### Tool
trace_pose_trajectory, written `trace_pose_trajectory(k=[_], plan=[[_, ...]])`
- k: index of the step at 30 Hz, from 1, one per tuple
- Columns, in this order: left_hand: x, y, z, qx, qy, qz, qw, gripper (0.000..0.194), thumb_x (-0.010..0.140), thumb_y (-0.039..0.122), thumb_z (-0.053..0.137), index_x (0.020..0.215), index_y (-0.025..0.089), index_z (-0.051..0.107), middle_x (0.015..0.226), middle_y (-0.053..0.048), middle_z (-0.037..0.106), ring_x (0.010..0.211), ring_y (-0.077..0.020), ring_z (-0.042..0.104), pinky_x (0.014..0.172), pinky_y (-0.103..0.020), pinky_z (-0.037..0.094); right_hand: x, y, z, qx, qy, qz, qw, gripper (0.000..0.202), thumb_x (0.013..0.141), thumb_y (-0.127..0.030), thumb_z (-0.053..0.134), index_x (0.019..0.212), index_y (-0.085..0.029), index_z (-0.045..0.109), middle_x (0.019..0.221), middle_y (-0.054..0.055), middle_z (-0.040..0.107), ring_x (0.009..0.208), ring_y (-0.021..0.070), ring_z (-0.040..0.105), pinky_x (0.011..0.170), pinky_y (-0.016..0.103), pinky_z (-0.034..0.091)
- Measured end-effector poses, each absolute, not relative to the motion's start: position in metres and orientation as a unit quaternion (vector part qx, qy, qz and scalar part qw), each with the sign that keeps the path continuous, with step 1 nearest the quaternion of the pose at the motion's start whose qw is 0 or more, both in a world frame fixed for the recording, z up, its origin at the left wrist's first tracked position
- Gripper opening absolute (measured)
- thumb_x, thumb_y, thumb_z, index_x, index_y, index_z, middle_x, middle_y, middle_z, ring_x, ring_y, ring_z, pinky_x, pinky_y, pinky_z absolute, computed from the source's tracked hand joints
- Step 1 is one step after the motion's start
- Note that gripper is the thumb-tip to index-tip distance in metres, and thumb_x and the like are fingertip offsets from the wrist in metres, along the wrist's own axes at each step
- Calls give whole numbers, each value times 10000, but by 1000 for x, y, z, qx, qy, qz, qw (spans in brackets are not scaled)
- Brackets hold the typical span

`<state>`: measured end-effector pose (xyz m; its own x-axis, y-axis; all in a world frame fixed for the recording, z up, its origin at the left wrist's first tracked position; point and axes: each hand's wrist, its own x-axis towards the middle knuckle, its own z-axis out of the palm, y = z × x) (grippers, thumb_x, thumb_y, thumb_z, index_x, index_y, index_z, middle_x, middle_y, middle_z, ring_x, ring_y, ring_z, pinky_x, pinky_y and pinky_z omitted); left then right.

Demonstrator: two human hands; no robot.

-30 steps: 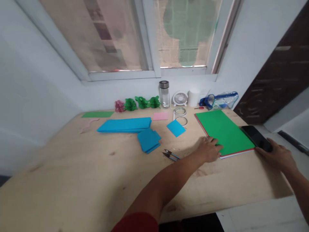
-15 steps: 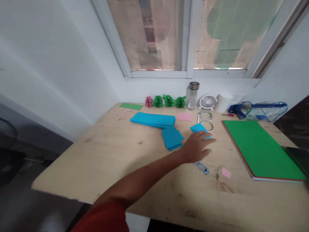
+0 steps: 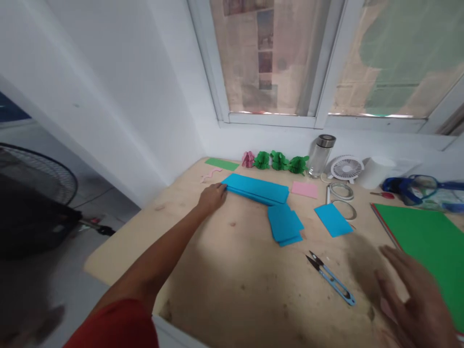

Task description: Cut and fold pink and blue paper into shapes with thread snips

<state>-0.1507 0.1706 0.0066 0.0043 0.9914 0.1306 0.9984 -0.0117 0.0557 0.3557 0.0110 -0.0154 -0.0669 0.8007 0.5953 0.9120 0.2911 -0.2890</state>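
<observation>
My left hand (image 3: 213, 197) is closed on the left end of a long stack of blue folded paper (image 3: 255, 187), thumb and fingers at its edge. The stack lies flat on the table. Touching its near right corner is a smaller pile of blue paper pieces (image 3: 283, 223). A single blue paper rectangle (image 3: 333, 220) lies further right. Blurred by motion, my right hand (image 3: 413, 295) hovers at the lower right with fingers apart and nothing in it. Between the hands rest blue-handled thread snips (image 3: 331, 278), blades pointing up left.
Along the wall stand green paper figures (image 3: 279, 160), a pink one (image 3: 248, 159), a glass bottle (image 3: 321, 157) and a small white fan (image 3: 347, 168). Rolls of tape (image 3: 341, 191), a pink sheet (image 3: 304, 189) and green sheets (image 3: 424, 232) lie on the wooden table (image 3: 232, 270).
My left hand has moved from the single blue rectangle to the left end of the long blue stack. My right hand has come into view at the lower right. The view has turned left.
</observation>
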Motion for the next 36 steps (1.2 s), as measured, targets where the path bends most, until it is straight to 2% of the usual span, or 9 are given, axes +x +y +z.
trace_pose_trajectory(k=[2,4,7,11,17,23,28,32,36], plan=[[-161,180,8,-722,-688,-62,39,301,862,299,452,1137,226,551,1150,-98,591,1114,-274,480,939,-391,353,320,30,-18,-521,-786,-65,327,597,857,-363,498,1423,-416,315,1297,60,545,1177,344,525,932,607,449],[-165,191,10,-743,-665,-58,49,338,843,336,498,1156,214,538,1165,-121,569,1144,-296,452,969,-411,317,292,39,-20,-482,-814,-70,316,619,869,-308,495,1450,-339,283,1330,91,517,1196,344,505,927,589,447],[-163,205,11,-783,-618,-48,53,395,817,371,557,1182,221,530,1239,-127,536,1212,-310,408,1018,-417,264,265,41,-22,-442,-837,-72,314,602,874,-291,516,1438,-304,307,1345,97,511,1208,325,496,934,541,445],[-149,221,6,-838,-544,-6,36,476,809,376,592,1264,284,485,1366,-71,478,1303,-278,353,1033,-363,256,246,39,-26,-420,-856,-34,300,575,866,-265,532,1414,-264,359,1347,83,527,1240,302,478,961,493,438],[-139,234,-12,-869,-488,70,32,335,885,319,487,1211,265,539,1098,-105,628,1043,-264,571,886,-344,375,240,23,-34,-427,-863,-12,268,578,874,-239,503,1429,-238,342,1355,80,526,1252,285,475,964,459,448],[-136,234,-16,-884,-450,113,54,230,890,186,428,1049,160,592,908,-138,637,863,-260,619,773,-377,425,241,7,-38,-445,-856,1,262,567,886,-257,492,1430,-227,336,1343,79,542,1246,269,486,953,429,460],[-128,235,-15,-887,-437,134,63,202,894,163,412,902,121,609,777,-137,642,738,-235,628,684,-348,435,243,-4,-43,-447,-852,14,272,557,882,-237,495,1420,-218,355,1355,69,532,1279,253,452,952,394,466],[-124,236,-12,-885,-444,130,59,228,915,166,392,857,112,605,757,-115,656,748,-193,623,704,-305,426,236,6,-37,-441,-861,19,254,538,877,-222,500,1401,-219,381,1326,73,558,1245,257,483,938,410,472],[-122,236,-5,-881,-453,120,60,252,935,196,374,899,81,595,801,-107,671,832,-170,604,763,-280,412,205,40,-21,-429,-882,37,191,418,874,-208,506,1292,-189,515,1283,95,589,1200,288,504,977,470,421]])
